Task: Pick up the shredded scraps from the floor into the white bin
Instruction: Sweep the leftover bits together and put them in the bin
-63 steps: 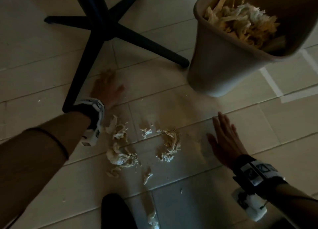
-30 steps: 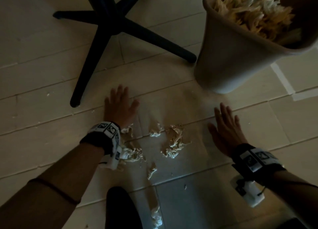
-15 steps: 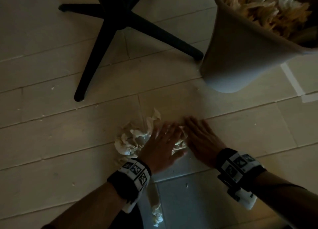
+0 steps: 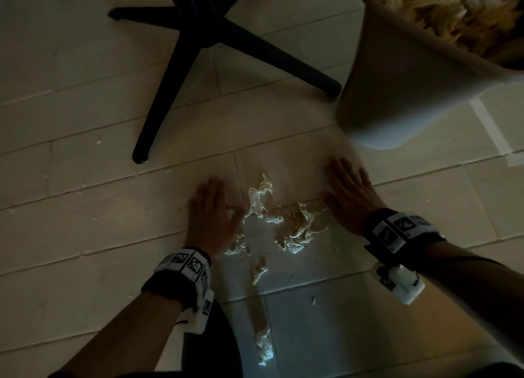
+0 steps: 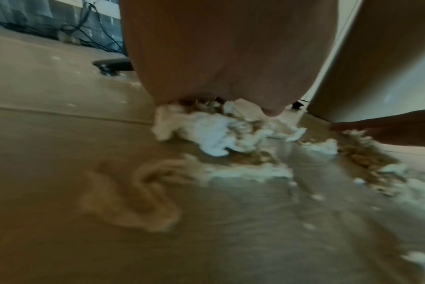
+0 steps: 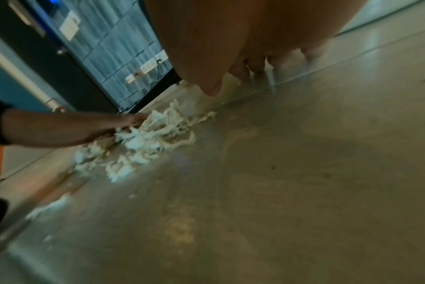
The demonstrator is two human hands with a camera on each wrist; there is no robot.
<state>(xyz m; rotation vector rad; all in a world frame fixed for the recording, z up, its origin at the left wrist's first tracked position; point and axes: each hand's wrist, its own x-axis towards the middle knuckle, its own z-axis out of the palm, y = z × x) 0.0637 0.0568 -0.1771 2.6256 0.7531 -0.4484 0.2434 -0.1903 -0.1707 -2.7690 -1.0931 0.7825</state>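
Nearest, a stray tuft of pale shredded scraps (image 4: 263,349) is left on the pale tiled floor (image 4: 85,221). Beyond it, the main loose heap of scraps (image 4: 286,224) is flanked by the left hand (image 4: 212,213) and the right hand (image 4: 348,193), both laid flat with fingers spread, nothing gripped. Farther off, the white plastic bin (image 4: 402,94) is seen already heaped with scraps, beside a black star-shaped chair base (image 4: 204,25). Most seems gathered.
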